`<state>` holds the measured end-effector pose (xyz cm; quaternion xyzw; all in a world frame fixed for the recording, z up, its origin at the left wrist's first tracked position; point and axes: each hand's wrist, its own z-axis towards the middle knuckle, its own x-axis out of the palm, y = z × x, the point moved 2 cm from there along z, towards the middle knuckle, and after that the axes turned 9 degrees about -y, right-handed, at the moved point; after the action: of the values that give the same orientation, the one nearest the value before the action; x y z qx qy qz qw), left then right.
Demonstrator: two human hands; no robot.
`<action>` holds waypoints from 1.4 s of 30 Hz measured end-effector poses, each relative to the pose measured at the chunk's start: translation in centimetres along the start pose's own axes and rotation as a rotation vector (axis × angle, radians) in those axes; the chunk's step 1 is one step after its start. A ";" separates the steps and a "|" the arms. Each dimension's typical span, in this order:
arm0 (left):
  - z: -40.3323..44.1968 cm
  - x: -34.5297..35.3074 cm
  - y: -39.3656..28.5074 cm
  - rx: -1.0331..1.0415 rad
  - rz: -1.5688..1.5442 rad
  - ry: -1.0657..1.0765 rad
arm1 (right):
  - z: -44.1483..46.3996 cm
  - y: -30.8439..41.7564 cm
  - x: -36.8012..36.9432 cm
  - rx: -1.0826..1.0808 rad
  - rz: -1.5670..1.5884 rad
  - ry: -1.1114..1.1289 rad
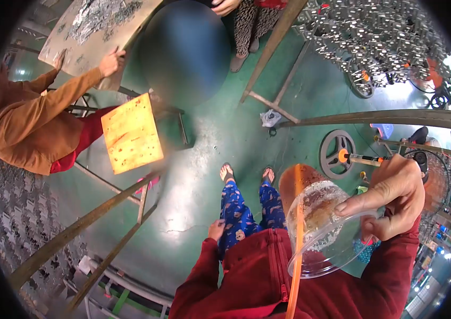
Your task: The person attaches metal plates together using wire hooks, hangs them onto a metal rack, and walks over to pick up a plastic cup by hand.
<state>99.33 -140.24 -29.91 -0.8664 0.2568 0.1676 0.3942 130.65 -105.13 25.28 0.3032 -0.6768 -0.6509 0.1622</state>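
Note:
My right hand (395, 199) grips a clear plastic cup (318, 212) between thumb and fingers, raised close to the camera. Ice and a brownish drink show inside it. A round clear rim or lid faces me, and an orange straw (297, 250) runs up past it towards the camera. My left hand (216, 229) hangs low beside my blue patterned trousers (236, 207). Its fingers look loose, with nothing visible in them.
At upper left a person in a brown top (39, 125) works at a table (66, 56) piled with small metal parts. Nearby stands a yellow-topped stool (132, 133). Metal parts hang on racks (379, 42) at both sides. A grey wheel (337, 154) is at right. Another person stands behind.

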 end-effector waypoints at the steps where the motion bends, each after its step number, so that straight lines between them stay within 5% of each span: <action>1: -0.2 -0.2 0.2 0.019 0.026 -0.011 | 0.1 0.7 0.0 0.014 -0.032 0.039; 3: -1.0 -1.0 0.8 0.038 0.081 -0.022 | 0.0 0.9 0.0 -0.028 0.043 0.044; 6: -1.3 -2.9 -0.1 -0.238 0.033 0.096 | 0.3 0.4 0.3 -0.103 0.162 0.062; 14: -0.6 -5.9 -2.5 -0.124 -0.049 0.050 | -0.3 -0.6 0.2 -0.021 0.023 -0.067; 15: 0.5 -2.5 5.2 -0.103 -0.463 0.015 | -0.6 -1.2 0.1 -0.033 0.046 -0.095; 18: 0.4 -4.1 0.2 -0.178 -0.095 0.046 | -1.5 -2.2 -0.9 0.005 0.082 -0.132; 25: -3.5 0.2 -3.3 -0.311 -0.279 -0.039 | -5.0 -4.2 -4.2 0.129 0.085 -0.050; 27: -5.5 3.6 -2.7 -0.295 -0.362 -0.052 | -6.0 -4.6 -5.3 0.118 0.065 -0.017; 33: -10.7 12.2 -2.7 0.017 0.122 -0.032 | -8.4 -5.5 -7.9 0.035 0.029 0.085; 36: -12.3 13.6 -2.1 -0.145 0.066 -0.052 | -8.2 -5.2 -9.0 -0.023 -0.022 0.193; 39: -12.4 8.3 -12.4 -0.416 -0.101 -0.028 | -8.5 -6.1 -9.1 -0.083 0.011 0.208; 42: -11.3 7.1 -13.8 -0.491 -0.204 -0.070 | -8.4 -6.6 -9.3 -0.079 0.036 0.233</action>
<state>114.03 -143.48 -17.96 -0.9511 0.1060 0.2143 0.1955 144.18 -105.69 21.32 0.3578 -0.6324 -0.6346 0.2633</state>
